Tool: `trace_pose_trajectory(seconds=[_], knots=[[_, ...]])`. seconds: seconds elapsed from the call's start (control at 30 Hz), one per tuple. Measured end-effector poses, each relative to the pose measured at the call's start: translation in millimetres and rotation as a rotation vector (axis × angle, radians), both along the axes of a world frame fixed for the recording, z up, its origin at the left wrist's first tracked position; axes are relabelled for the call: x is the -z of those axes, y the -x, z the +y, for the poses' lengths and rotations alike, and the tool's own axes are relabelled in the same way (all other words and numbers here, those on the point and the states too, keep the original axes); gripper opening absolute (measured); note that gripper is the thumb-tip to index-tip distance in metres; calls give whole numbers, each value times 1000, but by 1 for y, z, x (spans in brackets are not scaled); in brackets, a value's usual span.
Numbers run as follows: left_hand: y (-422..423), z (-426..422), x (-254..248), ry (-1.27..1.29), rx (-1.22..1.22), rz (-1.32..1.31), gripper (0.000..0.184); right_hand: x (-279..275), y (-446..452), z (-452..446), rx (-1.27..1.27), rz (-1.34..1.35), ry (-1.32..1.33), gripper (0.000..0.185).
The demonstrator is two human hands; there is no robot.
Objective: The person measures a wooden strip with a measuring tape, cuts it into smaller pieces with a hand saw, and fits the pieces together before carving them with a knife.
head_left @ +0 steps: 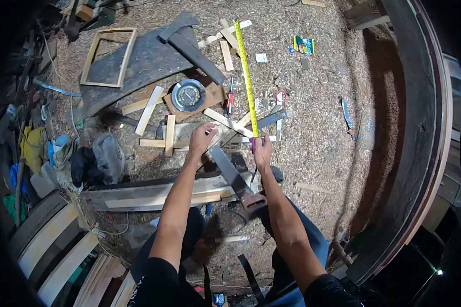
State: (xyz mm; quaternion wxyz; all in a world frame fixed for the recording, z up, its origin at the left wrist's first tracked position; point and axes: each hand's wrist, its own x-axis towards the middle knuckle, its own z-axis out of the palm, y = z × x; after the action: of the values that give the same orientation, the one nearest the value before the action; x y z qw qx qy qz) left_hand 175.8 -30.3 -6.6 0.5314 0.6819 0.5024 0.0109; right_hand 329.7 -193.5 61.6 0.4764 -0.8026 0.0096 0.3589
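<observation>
A person works over ground (317,94) strewn with wood shavings, a yellow tape measure (246,77) drawn out from the near middle toward the far side, past several loose wooden strips (149,110). The right hand (262,151) has its fingers closed around the purple case at the tape's near end; the left hand (202,138) curls its fingers narrowly above the wood, and whether they pinch anything small cannot be told. Just nearer, a handsaw (230,173) lies slanted, its tip between the hands and its handle beside the right forearm. Judging by how things lie, the work appears partway along: at far left, a rectangular wooden frame (127,58) looks joined at its corners and rests over a dark panel (159,56), while the strips lie unjoined and any markings on them are too small to make out. Beyond the hands sit a metal bowl (174,95) and a screwdriver (229,102)
</observation>
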Motion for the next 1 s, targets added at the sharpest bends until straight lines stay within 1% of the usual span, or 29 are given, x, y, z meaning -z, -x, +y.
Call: trace_pose_trajectory(seconds=[0.07, 0.1, 0.13, 0.2, 0.23, 0.27, 0.3, 0.33, 0.37, 0.4, 0.47, 0.5, 0.53, 0.6, 0.63, 0.67, 0.73, 0.77, 0.8, 0.87, 0.9, 0.97, 1.0], knots=[[0, -5, 33, -48, 183, 2, 27, 27, -6, 1, 5, 22, 4, 17], [-5, -6, 31, -50, 277, 39, 31, 39, -7, -2, 9, 40, -16, 17], [-7, -10, 34, -47, 282, 45, 31, 54, -7, -6, 13, 57, -36, 16], [-9, -23, 37, -415, 570, 90, 36, 76, -6, -10, -5, 34, -49, 15], [-9, -31, 38, -481, 599, 79, 40, 83, -3, -10, 24, 34, -69, 14], [-12, -34, 40, -477, 602, 81, 40, 88, -2, -11, 52, 34, -89, 14], [-14, -38, 41, -534, 601, 97, 39, 92, -1, -11, 31, -18, -75, 11], [-15, -41, 41, -590, 601, 113, 38, 94, -1, -13, 33, -13, -70, 11], [-15, -41, 41, -523, 595, 118, 37, 95, 0, -15, 60, 9, -98, 11], [-14, -41, 46, -518, 598, 121, 37, 94, 2, -16, 87, 32, -126, 10], [-13, -33, 53, -483, 493, 55, 30, 90, 2, -16, 47, 22, -116, 9], [-15, -27, 54, -437, 474, 140, 26, 87, 2, -15, 44, 46, -116, 11], [-15, -20, 56, -437, 470, 143, 26, 83, 2, -14, 40, 71, -113, 15], [-10, -8, 56, 126, 174, 51, 24, 66, -3, -10, 19, 66, -97, 15], [-12, 6, 39, 180, 207, 58, 26, 58, -4, -7, 2, 57, -88, 15], [-4, 12, 48, 309, 130, -152, 23, 54, -7, -6, -3, 60, -162, 15], [-3, 31, 24, 313, 114, -148, 21, 32, -12, 2, -18, 34, -107, 15], [-3, 39, 7, 368, 37, -208, 28, 17, -13, 5, -19, 33, -112, 15], [-2, 48, -13, 413, 0, -145, 31, 0, -14, 9, -30, 45, -123, 15], [-1, 66, -43, 197, 161, -9, 31, -38, -14, 16, -46, 54, -145, 14], [-5, 70, -71, 181, 159, -12, 31, -59, -13, 18, -24, 71, -156, 12], [-20, 79, -136, -55, 147, 73, 30, -111, -13, 29, 16, 103, -152, 9], [-24, 87, -159, -73, 147, 67, 30, -128, -12, 30, 15, 97, -170, 9]])
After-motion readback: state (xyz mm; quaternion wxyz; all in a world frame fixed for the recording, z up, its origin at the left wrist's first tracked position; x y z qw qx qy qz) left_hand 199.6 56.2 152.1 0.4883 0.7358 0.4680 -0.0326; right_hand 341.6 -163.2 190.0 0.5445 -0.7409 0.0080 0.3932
